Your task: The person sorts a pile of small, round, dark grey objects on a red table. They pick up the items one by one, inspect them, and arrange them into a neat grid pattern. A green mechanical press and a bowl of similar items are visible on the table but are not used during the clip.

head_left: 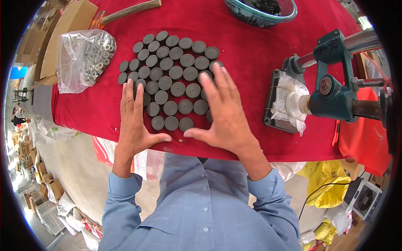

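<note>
Many dark grey round discs (177,89) stand in close rows on a red tablecloth (243,138). At the left edge of the group is my left hand (135,125), its fingers stretched out and its thumb pointing inward. My right hand (226,113) lies along the right edge, fingers spread, the fingertips over or against the outermost discs. Neither hand holds a disc. The two thumbs face each other just below the nearest row, with a gap between them. Some discs at the right are partly hidden by my right fingers.
A clear bag of metal nuts or washers (98,58) lies at the left by cardboard boxes (69,29). A wooden stick (132,10) and a bowl of black parts (261,16) are at the back. A green hand press (335,96) stands at the right, near a red bag (364,138).
</note>
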